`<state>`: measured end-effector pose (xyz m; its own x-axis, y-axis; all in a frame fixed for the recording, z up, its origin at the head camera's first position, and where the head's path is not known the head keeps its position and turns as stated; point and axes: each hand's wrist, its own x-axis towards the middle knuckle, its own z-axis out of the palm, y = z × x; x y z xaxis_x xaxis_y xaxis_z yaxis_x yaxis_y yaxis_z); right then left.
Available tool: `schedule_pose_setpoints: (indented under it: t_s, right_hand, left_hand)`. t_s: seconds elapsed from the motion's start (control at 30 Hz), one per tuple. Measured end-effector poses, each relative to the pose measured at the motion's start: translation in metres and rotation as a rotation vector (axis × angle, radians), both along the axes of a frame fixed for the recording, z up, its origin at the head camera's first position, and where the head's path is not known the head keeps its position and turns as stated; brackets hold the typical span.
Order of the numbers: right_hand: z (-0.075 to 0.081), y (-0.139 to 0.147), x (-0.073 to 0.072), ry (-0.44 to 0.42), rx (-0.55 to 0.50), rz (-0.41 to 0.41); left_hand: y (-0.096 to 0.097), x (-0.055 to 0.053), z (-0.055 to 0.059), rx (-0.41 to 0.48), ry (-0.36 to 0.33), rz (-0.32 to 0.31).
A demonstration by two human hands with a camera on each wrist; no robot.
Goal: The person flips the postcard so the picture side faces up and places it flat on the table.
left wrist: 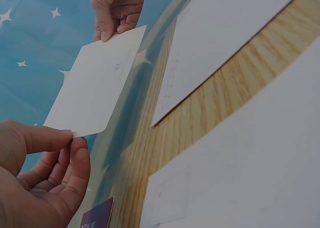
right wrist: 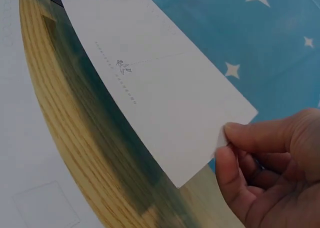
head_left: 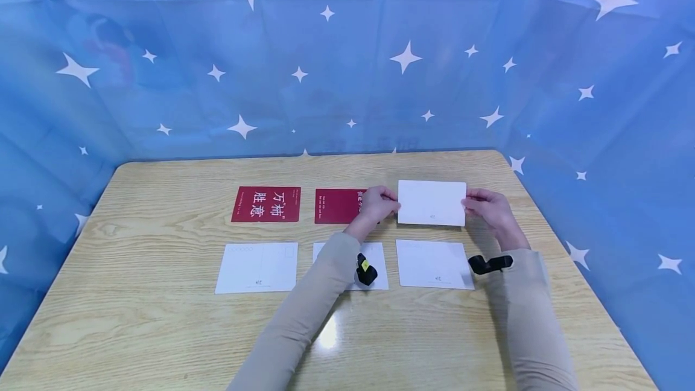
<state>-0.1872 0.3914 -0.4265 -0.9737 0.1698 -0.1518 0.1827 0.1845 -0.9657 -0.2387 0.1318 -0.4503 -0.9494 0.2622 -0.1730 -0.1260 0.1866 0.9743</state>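
Pinching one card (head_left: 431,202), left hand (head_left: 377,205) and right hand (head_left: 493,210) hover near two red cards (head_left: 266,204), three postcards (head_left: 434,264).

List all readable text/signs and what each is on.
"万“柿”胜意": left red card; its smaller print is too small to read.
Right red card: partly behind the left hand; writing too blurred.
Held white card: small drawn emblem; print too small.
Three white cards nearer the camera: print too small.
Brands, numbers: none legible.
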Motion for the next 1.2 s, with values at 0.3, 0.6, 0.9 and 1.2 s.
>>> schedule_pose_setpoints:
  t_s: [0.3, 0.6, 0.9, 1.2]
  right_hand:
    - [0.0081, -0.0014, 0.0001, 0.037, -0.079, -0.021]
    - [0.009, -0.0015, 0.0015, 0.048, -0.094, -0.009]
    - [0.0071, -0.0015, -0.0012, 0.078, -0.109, -0.026]
    - [0.0043, -0.0029, -0.0005, 0.109, -0.097, -0.036]
  left_hand:
    - [0.0026, -0.004, -0.0006, -0.008, 0.075, 0.031]
    - [0.0016, -0.0039, -0.0004, -0.027, 0.114, 0.058]
    - [0.0011, -0.0038, 0.0001, -0.022, 0.129, 0.056]
    - [0.0005, -0.0012, 0.0012, -0.004, 0.172, 0.083]
